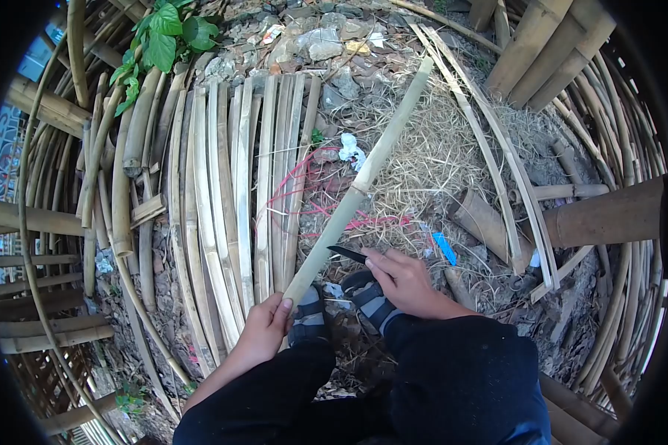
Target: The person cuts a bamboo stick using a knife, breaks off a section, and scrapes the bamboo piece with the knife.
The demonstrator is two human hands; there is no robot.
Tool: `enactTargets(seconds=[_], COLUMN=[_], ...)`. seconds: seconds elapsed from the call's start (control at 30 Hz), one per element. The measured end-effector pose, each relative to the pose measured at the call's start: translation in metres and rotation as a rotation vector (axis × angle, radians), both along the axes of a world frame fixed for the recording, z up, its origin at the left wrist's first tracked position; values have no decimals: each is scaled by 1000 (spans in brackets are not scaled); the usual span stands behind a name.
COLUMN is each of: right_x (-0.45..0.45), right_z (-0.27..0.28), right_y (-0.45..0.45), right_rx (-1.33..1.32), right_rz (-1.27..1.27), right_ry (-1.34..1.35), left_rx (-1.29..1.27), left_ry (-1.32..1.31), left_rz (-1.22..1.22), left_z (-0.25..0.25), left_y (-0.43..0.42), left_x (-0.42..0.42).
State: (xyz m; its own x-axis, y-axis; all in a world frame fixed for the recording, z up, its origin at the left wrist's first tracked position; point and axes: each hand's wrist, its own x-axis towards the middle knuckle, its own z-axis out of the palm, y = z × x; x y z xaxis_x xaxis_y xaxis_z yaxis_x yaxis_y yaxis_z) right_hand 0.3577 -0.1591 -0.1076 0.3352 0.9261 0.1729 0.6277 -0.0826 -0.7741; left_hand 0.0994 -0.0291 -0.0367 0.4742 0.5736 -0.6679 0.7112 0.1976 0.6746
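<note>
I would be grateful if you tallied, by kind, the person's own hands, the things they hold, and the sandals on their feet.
Hands (left hand, right hand): 2
Knife in the right hand: 1
Strip in the left hand: 1
Sandals (left sandal, right sandal): 2
Total: 6

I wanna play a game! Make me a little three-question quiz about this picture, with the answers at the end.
1. Pick one. The right-hand grip holds: A) a spoon; B) a black-bladed tool; C) a cup.
2. True or false: the left-hand grip is empty.
3. Fill in: to the right of the long bamboo strip, a bright ____ scrap lies on the ground.

Key: 1 B; 2 false, it holds the strip; 3 blue.
</note>
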Motion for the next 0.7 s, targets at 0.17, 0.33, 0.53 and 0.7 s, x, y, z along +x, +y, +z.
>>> enactTargets(seconds=[0.17, 0.33, 0.53, 0.7], right_x=[-1, -1, 1, 0], right_z=[1, 1, 2, 1], right_y=[1, 1, 1, 1], right_rx=[0, 12, 6, 13], right_rz=[-14, -16, 18, 0], right_ry=[-4, 22, -6, -10], left_rx=[15, 13, 10, 5], left_ry=[-13, 0, -9, -5], left_rz=[7, -10, -5, -14], left_z=[1, 1, 0, -1], left_y=[-1, 0, -1, 0], left_x=[1, 1, 1, 0])
